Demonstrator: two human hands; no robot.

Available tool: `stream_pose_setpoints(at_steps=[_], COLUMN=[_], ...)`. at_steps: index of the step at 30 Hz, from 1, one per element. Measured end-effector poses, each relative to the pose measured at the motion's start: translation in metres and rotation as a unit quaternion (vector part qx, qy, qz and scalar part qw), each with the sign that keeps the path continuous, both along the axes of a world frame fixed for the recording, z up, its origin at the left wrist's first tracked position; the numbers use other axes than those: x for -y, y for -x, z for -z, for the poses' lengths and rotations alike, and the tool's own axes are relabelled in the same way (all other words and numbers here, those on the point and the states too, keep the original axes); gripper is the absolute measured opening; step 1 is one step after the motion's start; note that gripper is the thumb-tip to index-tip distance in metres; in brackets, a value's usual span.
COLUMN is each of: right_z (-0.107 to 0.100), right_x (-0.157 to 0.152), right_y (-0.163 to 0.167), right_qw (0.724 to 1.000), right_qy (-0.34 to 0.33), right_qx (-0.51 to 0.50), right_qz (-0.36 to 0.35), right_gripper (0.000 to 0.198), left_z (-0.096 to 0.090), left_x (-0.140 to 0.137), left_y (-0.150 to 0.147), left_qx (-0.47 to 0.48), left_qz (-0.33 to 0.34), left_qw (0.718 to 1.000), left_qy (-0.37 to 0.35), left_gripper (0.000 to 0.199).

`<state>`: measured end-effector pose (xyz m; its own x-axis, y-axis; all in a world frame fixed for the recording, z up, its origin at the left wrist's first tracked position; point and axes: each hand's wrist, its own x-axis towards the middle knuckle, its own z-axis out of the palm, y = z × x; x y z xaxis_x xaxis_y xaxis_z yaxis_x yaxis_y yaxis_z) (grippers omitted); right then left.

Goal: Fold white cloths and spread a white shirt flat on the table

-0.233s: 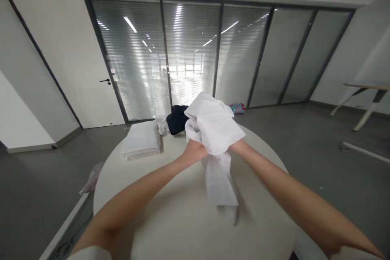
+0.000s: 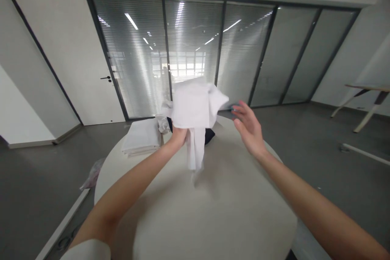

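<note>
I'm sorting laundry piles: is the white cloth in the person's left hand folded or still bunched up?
Bunched, not folded. The white cloth hangs crumpled from the left hand, one end dangling toward the round table.

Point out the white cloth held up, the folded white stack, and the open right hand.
white cloth [image 2: 191, 105], head view, on the bunched upper part above the left hand's grip.
folded white stack [image 2: 142, 137], head view, on its top layer.
right hand [image 2: 248, 128], head view, on the palm.
</note>
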<state>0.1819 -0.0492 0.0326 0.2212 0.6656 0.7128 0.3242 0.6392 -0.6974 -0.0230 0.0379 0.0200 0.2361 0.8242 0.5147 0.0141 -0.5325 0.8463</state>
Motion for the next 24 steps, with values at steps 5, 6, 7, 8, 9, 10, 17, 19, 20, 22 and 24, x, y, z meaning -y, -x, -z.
stream_pose_setpoints(at_steps=[5, 6, 7, 8, 9, 10, 17, 19, 20, 22, 24], right_z=[0.010, 0.012, 0.013, 0.013, 0.011, 0.009, -0.058, -0.074, -0.078, -0.073, -0.056], right_x=[-0.017, -0.023, -0.029, -0.034, -0.040, -0.046, -0.114, -0.139, -0.150, -0.165, -0.172], right_y=[0.022, 0.029, 0.036, 0.042, 0.048, 0.053, 0.078, 0.082, 0.083, 0.087, 0.091], right_qw=[0.998, 0.998, 0.999, 1.000, 0.999, 0.997, 0.987, 0.967, 0.954, 0.932, 0.919], right_qy=[0.006, 0.010, 0.013, 0.016, 0.023, 0.032, -0.101, -0.091, -0.068, -0.010, 0.041], right_qx=[0.058, 0.046, 0.022, -0.009, -0.036, -0.057, 0.018, 0.094, 0.138, 0.231, 0.329], right_qz=[-0.027, -0.028, -0.025, -0.023, -0.026, -0.033, 0.122, 0.220, 0.256, 0.280, 0.215], right_gripper=[0.088, 0.081, 0.073, 0.065, 0.059, 0.054, 0.046, 0.051, 0.054, 0.057, 0.053], left_z=[-0.024, -0.028, -0.032, -0.036, -0.041, -0.046, -0.065, -0.061, -0.057, -0.045, -0.030], left_x=[0.026, 0.028, 0.027, 0.025, 0.022, 0.018, 0.002, -0.005, -0.010, -0.020, -0.031], left_y=[-0.029, -0.030, -0.028, -0.023, -0.014, -0.002, 0.123, 0.156, 0.170, 0.192, 0.209], left_qx=[0.084, 0.056, 0.026, -0.006, -0.042, -0.081, -0.158, -0.172, -0.186, -0.226, -0.263], left_qz=[0.089, 0.105, 0.118, 0.134, 0.155, 0.176, -0.057, -0.114, -0.123, -0.122, -0.110], left_qw=[0.993, 0.993, 0.992, 0.990, 0.984, 0.977, 0.985, 0.978, 0.974, 0.966, 0.958], left_qy=[0.006, 0.014, 0.031, 0.052, 0.073, 0.092, -0.035, -0.039, -0.028, 0.003, 0.033], left_gripper=[0.067, 0.067, 0.067, 0.069, 0.070, 0.070, 0.064, 0.061, 0.060, 0.058, 0.057])
